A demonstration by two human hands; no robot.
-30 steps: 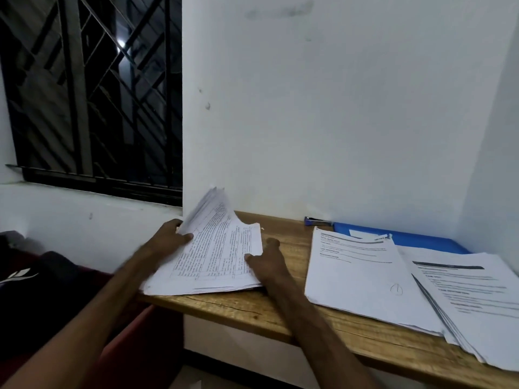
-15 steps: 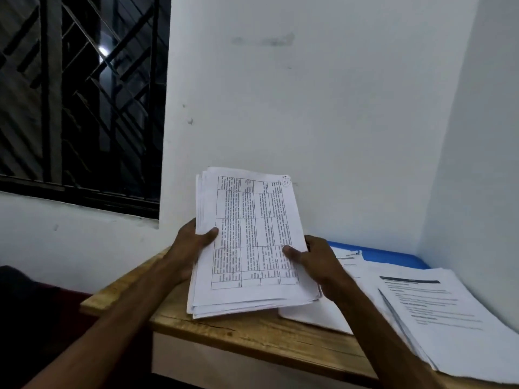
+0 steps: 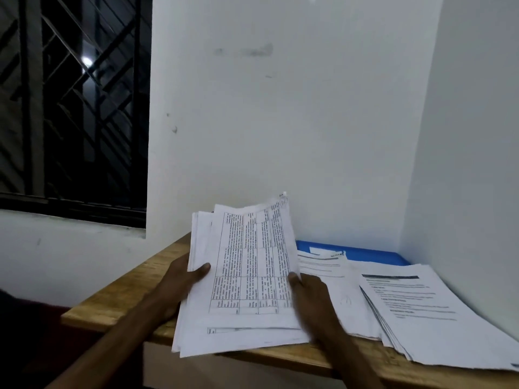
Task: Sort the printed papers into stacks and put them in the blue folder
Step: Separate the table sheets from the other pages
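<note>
1. Currently, your left hand (image 3: 182,279) grips the left edge of the printed stack (image 3: 247,276), thumb on top; your right hand (image 3: 309,293) grips its right edge.
2. You hold the stack tilted above the worktop (image 3: 126,299), near left.
3. Blue folder (image 3: 365,252) lies far right by the wall, partly under two paper piles (image 3: 435,318).

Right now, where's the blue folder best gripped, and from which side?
Likely its bare back-left corner, coming from the left. The blue folder lies flat in the wall corner; the middle stack and right stack cover its front, leaving only the rear strip free.
</note>
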